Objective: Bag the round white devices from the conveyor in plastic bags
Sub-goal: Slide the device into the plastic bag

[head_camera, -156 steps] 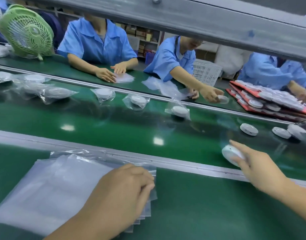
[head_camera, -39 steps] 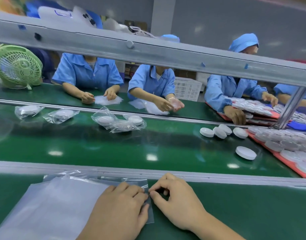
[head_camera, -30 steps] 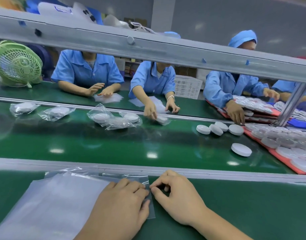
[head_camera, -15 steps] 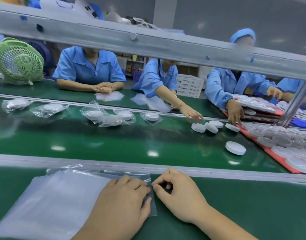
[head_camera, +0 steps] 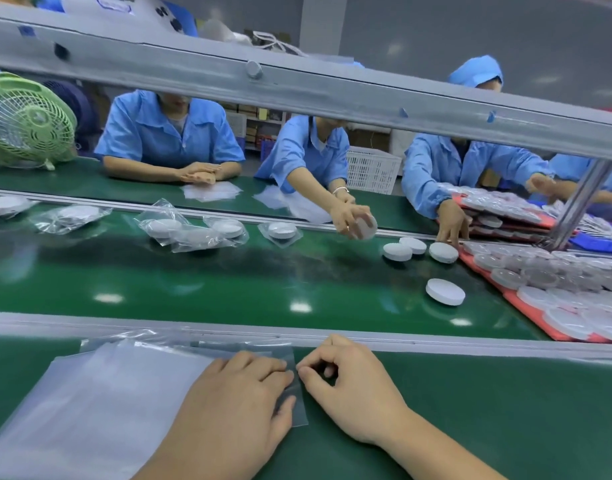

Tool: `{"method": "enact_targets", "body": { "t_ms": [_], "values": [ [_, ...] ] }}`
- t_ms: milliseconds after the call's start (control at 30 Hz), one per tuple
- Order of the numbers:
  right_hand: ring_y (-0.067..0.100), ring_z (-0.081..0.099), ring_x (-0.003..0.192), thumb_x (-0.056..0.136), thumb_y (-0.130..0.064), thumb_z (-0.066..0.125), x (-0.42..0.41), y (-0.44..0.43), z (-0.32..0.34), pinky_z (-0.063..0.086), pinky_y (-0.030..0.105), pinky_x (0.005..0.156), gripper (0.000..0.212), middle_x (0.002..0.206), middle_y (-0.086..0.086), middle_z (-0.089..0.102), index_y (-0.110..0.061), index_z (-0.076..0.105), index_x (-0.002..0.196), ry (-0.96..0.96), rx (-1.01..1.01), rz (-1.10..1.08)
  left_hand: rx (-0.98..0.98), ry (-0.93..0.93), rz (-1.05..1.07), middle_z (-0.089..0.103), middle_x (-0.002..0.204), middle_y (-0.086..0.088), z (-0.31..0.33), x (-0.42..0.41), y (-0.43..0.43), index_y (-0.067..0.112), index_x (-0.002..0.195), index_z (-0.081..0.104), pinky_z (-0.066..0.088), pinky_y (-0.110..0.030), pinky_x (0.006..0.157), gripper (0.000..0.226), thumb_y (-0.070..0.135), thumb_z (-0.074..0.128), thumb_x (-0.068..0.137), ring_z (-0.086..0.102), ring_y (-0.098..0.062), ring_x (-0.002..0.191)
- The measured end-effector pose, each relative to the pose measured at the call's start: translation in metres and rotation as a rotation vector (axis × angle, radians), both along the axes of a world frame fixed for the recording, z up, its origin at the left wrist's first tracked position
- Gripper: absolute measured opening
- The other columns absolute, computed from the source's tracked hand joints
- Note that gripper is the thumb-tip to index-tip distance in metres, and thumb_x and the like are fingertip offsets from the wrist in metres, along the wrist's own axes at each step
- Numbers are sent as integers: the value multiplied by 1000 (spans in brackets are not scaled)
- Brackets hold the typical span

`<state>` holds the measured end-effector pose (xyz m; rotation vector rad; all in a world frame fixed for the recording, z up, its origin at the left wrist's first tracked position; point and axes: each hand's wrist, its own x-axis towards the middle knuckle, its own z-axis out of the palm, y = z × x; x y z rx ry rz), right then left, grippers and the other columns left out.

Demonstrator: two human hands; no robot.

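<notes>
Four round white devices [head_camera: 445,291], flat pucks, unbagged on conveyor [head_camera: 228,289]

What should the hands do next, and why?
Probably lift one bag free: the left hand presses the bags flat, the right hand pinches at their edge, and the nearest device lies unbagged on the belt.

The stack of plastic bags [head_camera: 107,403] lies on the near bench's [head_camera: 488,410] left half. The left hand [head_camera: 235,410] rests on its right end, and the right hand [head_camera: 349,393] pinches its right edge. Behind the bench is the conveyor belt [head_camera: 228,289], with bagged devices [head_camera: 193,232] along its far edge at left. Loose round devices [head_camera: 445,291] lie toward its right, before the trays [head_camera: 539,317].
</notes>
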<state>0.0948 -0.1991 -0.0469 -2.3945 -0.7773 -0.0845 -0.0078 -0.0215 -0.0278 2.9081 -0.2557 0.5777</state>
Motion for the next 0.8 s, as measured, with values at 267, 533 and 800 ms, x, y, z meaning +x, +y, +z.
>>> {"method": "enact_targets", "body": {
  "t_ms": [267,533,800],
  "values": [
    [0,55,92,82,-64,47,0,0,0,47,19,76,27,100,-25,55,-54,67,96,7,1,3,-33,-38,-30,75,91,21,-2,3,0,35,85,82,60,-28,66,41,43,42,80,73,-9,80],
    [-1,55,91,83,-65,48,-2,-1,3,48,20,77,27,102,-24,55,-55,66,101,27,-19,19,-44,-14,-49,74,90,26,1,2,0,41,82,81,58,-26,66,35,47,47,77,72,-6,80],
    [-2,53,93,84,-68,51,-5,-1,7,40,14,76,28,106,-24,55,-55,66,103,11,-38,62,-115,-5,-28,69,78,27,2,5,3,41,80,80,58,-27,59,28,36,95,56,69,-6,73]
  ]
}}
